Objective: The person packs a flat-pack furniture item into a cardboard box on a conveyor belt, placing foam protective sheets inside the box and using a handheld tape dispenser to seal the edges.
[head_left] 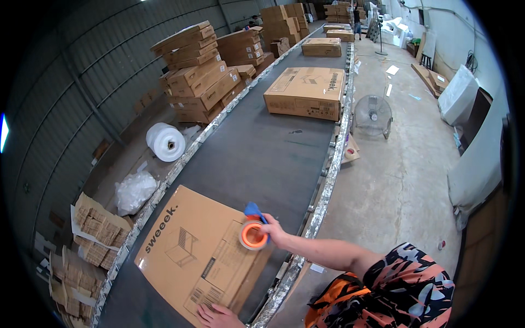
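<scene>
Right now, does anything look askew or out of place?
Upper cartons jut unevenly from the stack left of the conveyor belt, and white scraps litter the concrete floor at right like stray waste. The printed carton under the left hand shows no obvious damage.

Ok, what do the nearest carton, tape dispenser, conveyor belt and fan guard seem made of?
Nearest carton: corrugated cardboard most likely, by its matte brown faces and dark print.
Tape dispenser: probably smooth plastic, by its even, bright blue and orange.
Conveyor belt: rubber or PVC, can't tell which; dark grey, smooth and low-sheen.
Fan guard: likely dull grey metal wire, by its thin, see-through grille.
</scene>
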`<action>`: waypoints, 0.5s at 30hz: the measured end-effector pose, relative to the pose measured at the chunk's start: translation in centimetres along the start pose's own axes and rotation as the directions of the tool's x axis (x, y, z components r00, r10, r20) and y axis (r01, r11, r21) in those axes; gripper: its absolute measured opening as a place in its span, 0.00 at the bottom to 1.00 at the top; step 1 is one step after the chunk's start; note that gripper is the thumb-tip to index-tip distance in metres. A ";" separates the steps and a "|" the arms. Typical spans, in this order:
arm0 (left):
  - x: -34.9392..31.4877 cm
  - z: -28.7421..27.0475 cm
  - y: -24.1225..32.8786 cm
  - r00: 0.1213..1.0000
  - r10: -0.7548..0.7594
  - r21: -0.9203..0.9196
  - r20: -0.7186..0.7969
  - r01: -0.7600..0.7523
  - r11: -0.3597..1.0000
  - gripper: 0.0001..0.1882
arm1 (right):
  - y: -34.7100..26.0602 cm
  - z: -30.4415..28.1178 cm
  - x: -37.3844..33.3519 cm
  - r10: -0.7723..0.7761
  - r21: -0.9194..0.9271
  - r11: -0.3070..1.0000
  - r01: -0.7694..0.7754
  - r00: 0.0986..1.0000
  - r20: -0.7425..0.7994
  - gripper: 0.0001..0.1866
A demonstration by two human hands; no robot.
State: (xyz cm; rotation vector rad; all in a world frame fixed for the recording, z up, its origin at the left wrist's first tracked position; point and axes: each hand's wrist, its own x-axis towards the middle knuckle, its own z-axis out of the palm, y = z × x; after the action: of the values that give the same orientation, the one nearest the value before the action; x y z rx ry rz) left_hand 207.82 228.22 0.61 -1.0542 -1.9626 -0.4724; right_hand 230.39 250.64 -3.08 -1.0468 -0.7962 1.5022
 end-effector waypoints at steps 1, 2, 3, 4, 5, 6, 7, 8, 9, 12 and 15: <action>1.1 0.7 -0.4 1.000 -0.006 0.052 -0.004 0.007 0.999 0.15 | 0.8 1.3 1.9 -0.015 -0.037 0.999 0.015 1.000 0.005 0.37; 2.0 1.9 -0.7 1.000 -0.010 0.100 -0.004 0.011 0.995 0.15 | 0.9 2.6 2.9 -0.017 -0.032 0.999 0.017 1.000 0.010 0.37; 2.4 2.9 -1.0 1.000 -0.009 0.103 -0.010 0.010 0.995 0.15 | 0.8 3.6 3.8 -0.001 -0.065 0.998 0.001 1.000 0.007 0.38; 2.6 3.8 -0.8 1.000 -0.008 0.103 -0.018 0.009 0.995 0.14 | 0.5 4.1 4.5 0.011 -0.103 0.995 -0.011 1.000 -0.003 0.38; 2.8 4.5 -0.7 1.000 -0.006 0.102 -0.027 0.009 0.995 0.14 | 0.3 4.5 4.9 0.005 -0.103 0.995 -0.006 1.000 -0.005 0.38; 3.0 5.0 -0.5 1.000 -0.007 0.097 -0.030 0.010 0.995 0.14 | 0.1 4.8 5.2 -0.004 -0.136 0.991 -0.002 0.999 -0.048 0.38; 2.8 5.3 -0.3 1.000 0.003 0.164 -0.027 0.001 0.986 0.14 | 0.2 5.0 5.5 -0.006 -0.178 0.984 -0.009 0.997 -0.082 0.38; 2.9 5.3 0.2 1.000 0.018 0.226 -0.021 -0.013 0.974 0.14 | -0.3 4.7 5.4 0.006 -0.239 0.971 -0.027 0.996 -0.089 0.38; 2.9 5.3 0.8 1.000 0.012 0.225 -0.013 -0.009 0.974 0.14 | -0.6 4.2 5.5 0.008 -0.248 0.968 -0.030 0.996 -0.090 0.38; 2.7 5.4 1.1 0.996 0.073 0.265 -0.044 -0.059 0.963 0.15 | -2.6 3.5 5.0 0.002 -0.379 0.924 -0.040 0.995 -0.101 0.39; 1.9 7.6 -3.8 0.965 -0.108 0.017 0.240 0.107 0.994 0.26 | -1.2 7.5 5.0 0.024 -0.478 0.878 -0.026 1.000 -0.012 0.39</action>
State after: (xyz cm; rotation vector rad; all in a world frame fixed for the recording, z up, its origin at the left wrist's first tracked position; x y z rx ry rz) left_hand 200.36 231.87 -2.07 -1.0461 -2.2433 -0.4147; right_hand 223.79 256.14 -0.10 -1.4280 -1.1937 1.3499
